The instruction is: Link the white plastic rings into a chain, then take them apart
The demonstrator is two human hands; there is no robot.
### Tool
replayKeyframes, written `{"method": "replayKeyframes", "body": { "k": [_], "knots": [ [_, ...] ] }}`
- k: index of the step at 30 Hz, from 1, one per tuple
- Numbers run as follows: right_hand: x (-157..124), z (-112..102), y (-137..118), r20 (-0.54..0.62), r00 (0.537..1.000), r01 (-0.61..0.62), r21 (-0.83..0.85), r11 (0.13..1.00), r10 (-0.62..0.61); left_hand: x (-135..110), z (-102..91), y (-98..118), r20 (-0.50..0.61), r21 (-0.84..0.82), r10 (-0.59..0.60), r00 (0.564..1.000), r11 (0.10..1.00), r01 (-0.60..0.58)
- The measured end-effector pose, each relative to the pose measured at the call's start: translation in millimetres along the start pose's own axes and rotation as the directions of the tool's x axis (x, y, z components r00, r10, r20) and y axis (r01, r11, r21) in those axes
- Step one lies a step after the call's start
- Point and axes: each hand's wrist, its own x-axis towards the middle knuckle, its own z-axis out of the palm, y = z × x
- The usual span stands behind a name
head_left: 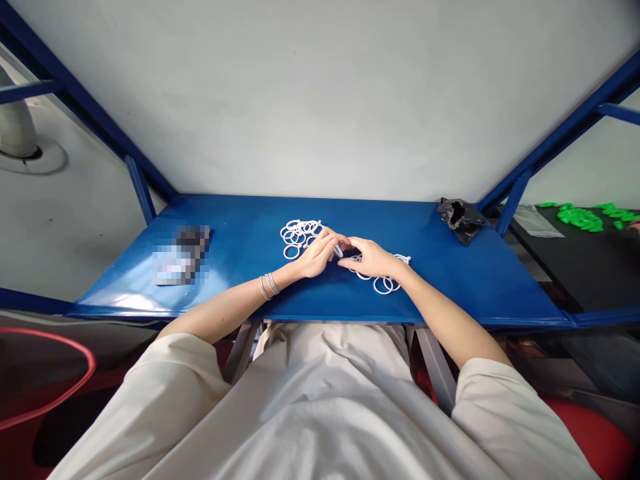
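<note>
**Loose white rings under the left hand (316, 255) and right hand (374, 259) on open bench**

The blue steel bench (430, 267) stands against a grey wall (320, 100). A pixelated flat object (181, 256), unreadable, lies at the bench's left end. A crumpled black bag (461, 220) sits at its back right corner. Green parts (580, 217) lie on a dark table (565, 267) beyond its right end.

White rings (300, 237) lie mid-bench in two loose groups, one at each hand. The hands meet at the bench's centre, fingers narrow and close together. A small white piece (339, 251) shows at the left fingertips (331, 240); whether it is gripped cannot be told. The right fingers (350, 250) lie over the right-hand rings; any hold is hidden.

Risks, as judged: the rings are unsecured on a glossy top, so a nudge could roll one off the near edge. Silver bracelets (269, 285) on the left wrist could snag a ring. The small piece could slip from the fingertips.
</note>
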Motion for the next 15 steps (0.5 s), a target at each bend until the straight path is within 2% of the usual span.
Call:
{"method": "replayKeyframes", "body": {
  "k": [4, 6, 11, 15],
  "knots": [
    [1.7, 5.1, -3.0, 0.015, 0.999, -0.033, 0.239, 0.97, 0.03, -2.0, 2.1, 1.1, -0.018, 0.012, 0.033, 0.999, 0.999, -0.033],
    [2.2, 5.2, -3.2, 0.022, 0.999, -0.033, 0.305, 0.952, 0.027, -2.6, 3.0, 1.6, -0.041, 0.054, 0.058, 0.997, 0.997, -0.056],
    [0.7, 0.2, -3.1, -0.088, 0.996, -0.003, 0.318, 0.948, 0.033, -3.1, 3.6, 1.3, -0.007, 0.104, 0.096, 0.995, 0.99, -0.095],
    [-0.7, -3.9, -5.9, -0.083, 0.996, -0.015, 0.264, 0.964, 0.039, -2.9, 3.9, 1.8, -0.004, 0.147, 0.167, 0.986, 0.975, -0.165]
  ]
}}
